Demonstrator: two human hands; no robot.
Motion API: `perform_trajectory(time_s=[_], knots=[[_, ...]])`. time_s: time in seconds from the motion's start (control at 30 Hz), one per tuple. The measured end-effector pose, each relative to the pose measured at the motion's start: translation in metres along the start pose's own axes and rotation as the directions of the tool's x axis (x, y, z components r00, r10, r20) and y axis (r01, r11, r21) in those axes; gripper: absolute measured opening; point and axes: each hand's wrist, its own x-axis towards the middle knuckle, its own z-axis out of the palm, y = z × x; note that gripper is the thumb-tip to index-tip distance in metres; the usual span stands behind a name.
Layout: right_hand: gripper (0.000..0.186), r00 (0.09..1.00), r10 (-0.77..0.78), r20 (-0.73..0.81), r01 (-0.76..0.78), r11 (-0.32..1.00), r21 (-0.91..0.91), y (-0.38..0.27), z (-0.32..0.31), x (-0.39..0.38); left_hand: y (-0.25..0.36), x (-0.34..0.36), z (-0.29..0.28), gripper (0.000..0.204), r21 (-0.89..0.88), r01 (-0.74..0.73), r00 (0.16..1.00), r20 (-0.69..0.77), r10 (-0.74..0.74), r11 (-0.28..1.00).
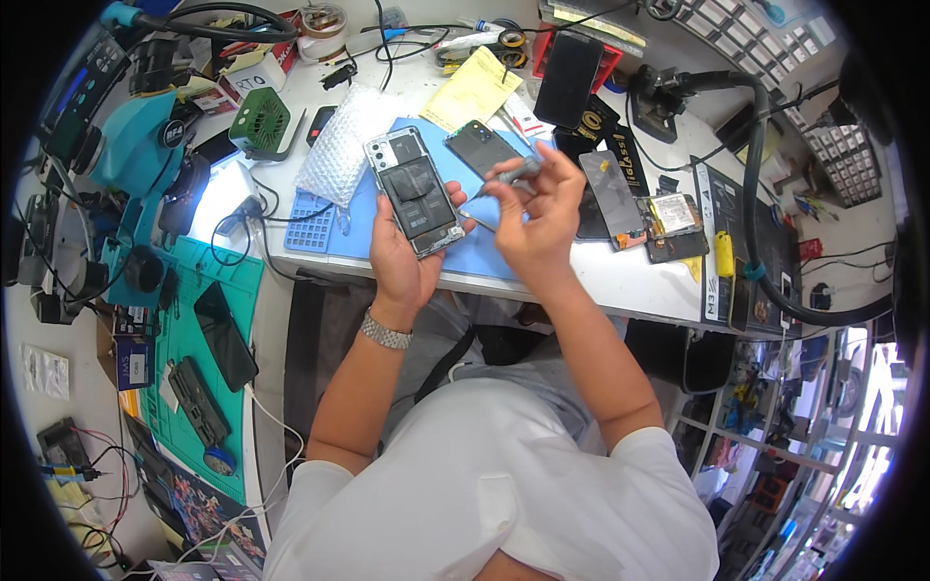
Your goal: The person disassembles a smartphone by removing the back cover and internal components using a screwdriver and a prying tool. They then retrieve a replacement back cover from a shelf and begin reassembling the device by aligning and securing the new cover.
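My left hand point(402, 269) is wrapped round the edges of an opened smartphone point(411, 190), its back cover off and the dark battery and inner parts facing up. In my right hand point(539, 225), pinched between the fingers, is a small screwdriver point(523, 171) with a grey handle. Its shaft slants down toward the phone's right side; whether the tip touches is too small to tell. A thin metal tool point(478, 222) also shows beside my right fingers, its kind unclear. Under the phone lies a blue mat point(373, 237), with a dark phone back point(479, 145) beyond it.
Bubble wrap point(344, 145) and a green fan point(263, 124) are on the left. To the right lie a disassembled phone point(675, 228), a loose screen panel point(612, 189) and a yellow tube point(724, 254). A black flexible arm point(756, 194) curves over the right side. A teal microscope point(145, 136) stands far left.
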Motion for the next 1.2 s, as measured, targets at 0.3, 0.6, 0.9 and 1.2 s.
perform_trajectory(time_s=[0.3, 0.6, 0.9, 1.2], knots=[[0.045, 0.984, 0.176, -0.034, -0.178, 0.925, -0.336, 0.046, -0.031, 0.054, -0.001, 0.001, 0.001, 0.067, 0.035, 0.006, 1.0, -0.011, -0.006, 0.999], [0.05, 0.992, 0.084, -0.097, -0.089, 0.995, -0.054, 0.039, -0.022, 0.043, -0.001, 0.0, -0.001, 0.068, 0.018, 0.008, 1.0, 0.0, -0.008, 1.0], [0.057, 0.965, 0.249, -0.085, -0.233, 0.959, 0.159, -0.006, 0.001, 0.005, -0.002, 0.0, -0.003, 0.067, -0.007, 0.012, 1.0, 0.007, -0.012, 1.0], [0.052, 0.964, 0.247, -0.094, -0.238, 0.966, 0.099, 0.007, 0.002, -0.006, -0.001, 0.0, 0.0, 0.068, -0.013, 0.012, 1.0, 0.003, -0.012, 1.0]])
